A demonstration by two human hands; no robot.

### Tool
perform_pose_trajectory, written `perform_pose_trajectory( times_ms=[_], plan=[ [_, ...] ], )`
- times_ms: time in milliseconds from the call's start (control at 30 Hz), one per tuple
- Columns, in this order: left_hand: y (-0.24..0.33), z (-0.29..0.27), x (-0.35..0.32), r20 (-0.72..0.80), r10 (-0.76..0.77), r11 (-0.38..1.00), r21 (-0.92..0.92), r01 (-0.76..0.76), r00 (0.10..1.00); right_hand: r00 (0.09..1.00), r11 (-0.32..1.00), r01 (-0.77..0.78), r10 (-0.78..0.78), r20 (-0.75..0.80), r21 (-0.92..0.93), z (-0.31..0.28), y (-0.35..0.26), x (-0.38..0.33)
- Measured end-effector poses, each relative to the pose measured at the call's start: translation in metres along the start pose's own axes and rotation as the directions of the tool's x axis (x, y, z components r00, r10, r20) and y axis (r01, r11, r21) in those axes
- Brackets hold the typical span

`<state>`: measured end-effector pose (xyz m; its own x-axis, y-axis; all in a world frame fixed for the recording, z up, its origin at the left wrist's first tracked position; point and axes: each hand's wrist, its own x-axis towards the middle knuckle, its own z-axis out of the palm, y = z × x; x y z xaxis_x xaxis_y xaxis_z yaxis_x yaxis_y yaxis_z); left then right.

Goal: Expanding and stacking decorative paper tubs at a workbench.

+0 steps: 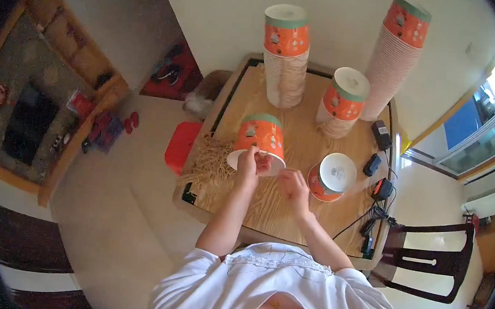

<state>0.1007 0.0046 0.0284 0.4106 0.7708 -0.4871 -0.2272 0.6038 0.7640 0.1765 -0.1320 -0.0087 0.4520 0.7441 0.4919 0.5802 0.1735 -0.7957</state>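
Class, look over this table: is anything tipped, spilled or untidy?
Yes. The cup at the left hand lies tilted, mouth toward the person, while the other cup stacks stand upside down. A loose pile of thin sticks spreads over the table's left edge.

Orange paper cup (259, 136) with green band and small white printed figures, tilted, rim toward the person, held at its rim by the left hand (248, 162), mid-table. Second like cup (331, 177), upside down, white base up, just beside the right hand (293, 186). Three stacks of like cups, upside down: tall stack (285, 54) at the table's far edge, short stack (342, 102) right of it, tallest stack (397, 56) at the far right corner. Dark screen (29, 123) within the wooden shelf unit, far left.
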Motion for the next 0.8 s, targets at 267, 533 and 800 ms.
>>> perform_pose_trajectory(
  times_ms=[267, 533, 800],
  plan=[
    [-0.018, -0.007, 0.000, 0.001, 0.276, 0.947, 0.171, -0.272, 0.961, 0.786, 0.574, -0.610, 0.350, 0.510, 0.546, 0.024, 0.013, 0.016],
    [-0.020, -0.030, -0.020, 0.136, 0.373, 0.729, 0.569, -0.381, 0.918, 0.865, 0.725, -0.497, 0.371, 0.338, 0.476, -0.009, 0.023, 0.028],
    [-0.029, -0.035, -0.030, 0.263, 0.316, 0.796, 0.449, -0.406, 0.911, 0.891, 0.810, -0.444, 0.355, 0.283, 0.382, -0.005, 0.010, 0.037]
  ],
)
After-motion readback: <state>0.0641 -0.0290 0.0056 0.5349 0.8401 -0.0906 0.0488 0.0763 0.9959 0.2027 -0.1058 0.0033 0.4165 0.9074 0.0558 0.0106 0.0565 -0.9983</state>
